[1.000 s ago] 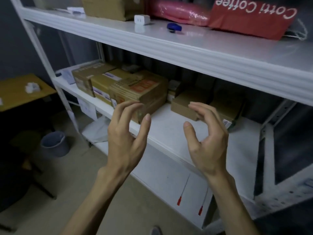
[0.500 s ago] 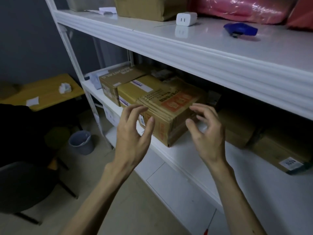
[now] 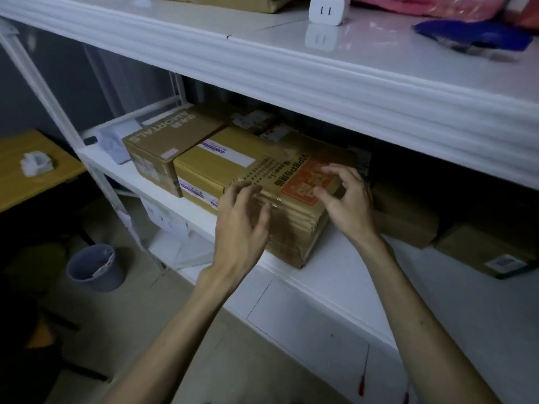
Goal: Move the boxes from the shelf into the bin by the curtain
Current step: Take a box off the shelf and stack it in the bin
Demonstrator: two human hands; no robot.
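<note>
Left hand [image 3: 239, 228], right hand [image 3: 348, 204] at box [image 3: 288, 185]

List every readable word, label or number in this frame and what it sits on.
"AMORTALS": top of the left brown box.
"VIP", then characters I cannot make out: top of the front box.
Too blurred to read: the orange label on the front box, partly under the right hand; white stickers on the yellow box; sticker on the far-right box.

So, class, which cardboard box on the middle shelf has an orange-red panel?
The front box beneath the left hand and right hand; the AMORTALS box and yellow box beside it show only white labels.
</note>
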